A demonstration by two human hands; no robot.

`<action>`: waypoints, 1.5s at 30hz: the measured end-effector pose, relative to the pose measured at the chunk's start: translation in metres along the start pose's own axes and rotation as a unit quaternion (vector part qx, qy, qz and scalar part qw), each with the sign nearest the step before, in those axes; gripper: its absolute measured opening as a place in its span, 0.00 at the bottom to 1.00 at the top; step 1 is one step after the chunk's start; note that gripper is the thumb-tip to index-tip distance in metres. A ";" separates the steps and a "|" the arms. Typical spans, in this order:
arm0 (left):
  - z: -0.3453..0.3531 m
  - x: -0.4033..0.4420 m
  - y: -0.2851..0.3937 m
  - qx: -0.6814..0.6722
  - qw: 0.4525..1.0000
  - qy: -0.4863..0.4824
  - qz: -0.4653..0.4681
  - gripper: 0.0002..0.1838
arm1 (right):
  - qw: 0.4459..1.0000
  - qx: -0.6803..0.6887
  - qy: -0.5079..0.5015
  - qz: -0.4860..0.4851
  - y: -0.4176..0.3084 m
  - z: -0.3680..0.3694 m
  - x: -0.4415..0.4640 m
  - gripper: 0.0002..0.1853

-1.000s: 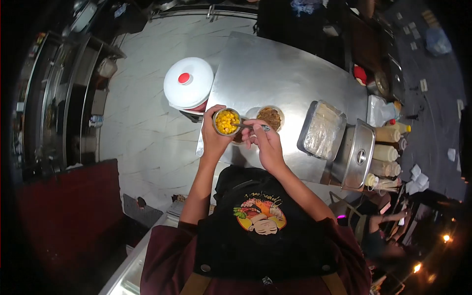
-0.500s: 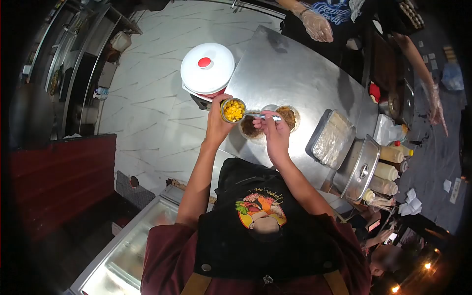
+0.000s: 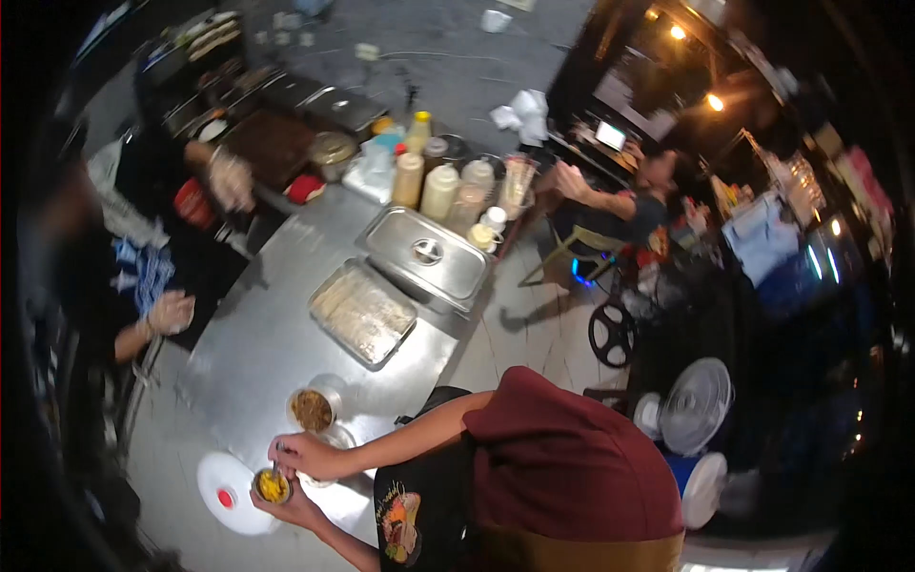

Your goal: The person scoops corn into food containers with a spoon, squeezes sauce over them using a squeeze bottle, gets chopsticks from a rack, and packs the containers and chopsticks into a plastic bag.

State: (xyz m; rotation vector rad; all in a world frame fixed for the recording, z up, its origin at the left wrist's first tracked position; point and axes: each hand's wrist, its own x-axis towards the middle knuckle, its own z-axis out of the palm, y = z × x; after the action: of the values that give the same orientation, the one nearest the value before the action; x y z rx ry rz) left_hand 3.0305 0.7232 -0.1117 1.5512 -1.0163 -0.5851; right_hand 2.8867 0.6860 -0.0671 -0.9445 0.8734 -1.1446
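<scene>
Nearest my camera, I get a maroon sleeve (image 3: 581, 458) and a black apron (image 3: 396, 486) with a colourful print. Beyond them, the left hand (image 3: 295, 508) has its fingers curled around a small round cup (image 3: 260, 479) of yellow corn (image 3: 274, 489). I see the right hand (image 3: 310, 458) just above it, fingers pinched narrow on a spoon (image 3: 276, 467) that points down into the cup. The cup is held near the edge of a steel table (image 3: 243, 357), close to a white lid (image 3: 248, 510) with a red knob.

Just past the right hand, I have a bowl of brown food (image 3: 312, 410) on the table, and a second bowl (image 3: 338, 438) partly hidden by the right forearm. Farther along lie a tray (image 3: 364, 313) under clear wrap, a lidded steel pan (image 3: 429, 253) and a row of squeeze bottles (image 3: 440, 191). Across the table, I make out a co-worker's clear-gloved hands (image 3: 172, 313), their fingers too blurred for me to read. Off to the side, well apart, a person sits on a folding chair (image 3: 572, 248), near a lit screen (image 3: 610, 135).
</scene>
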 end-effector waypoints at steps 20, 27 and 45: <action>0.044 0.014 0.029 -0.066 0.993 -0.093 -0.022 0.43 | 0.996 0.045 0.071 -0.002 -0.032 -0.030 -0.005 0.12; 0.035 0.016 0.023 -0.021 0.996 -0.076 0.038 0.43 | 0.996 0.028 0.081 -0.021 -0.032 -0.031 -0.010 0.12; 0.011 0.010 0.027 0.126 0.986 -0.063 0.092 0.40 | 0.996 0.070 0.039 0.034 -0.026 -0.035 -0.009 0.11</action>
State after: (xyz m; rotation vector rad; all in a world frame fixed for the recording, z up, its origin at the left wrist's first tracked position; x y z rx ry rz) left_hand 3.0185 0.7090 -0.0865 1.6318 -1.3568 -0.4435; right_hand 2.8440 0.6856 -0.0545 -0.7537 0.8698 -1.1757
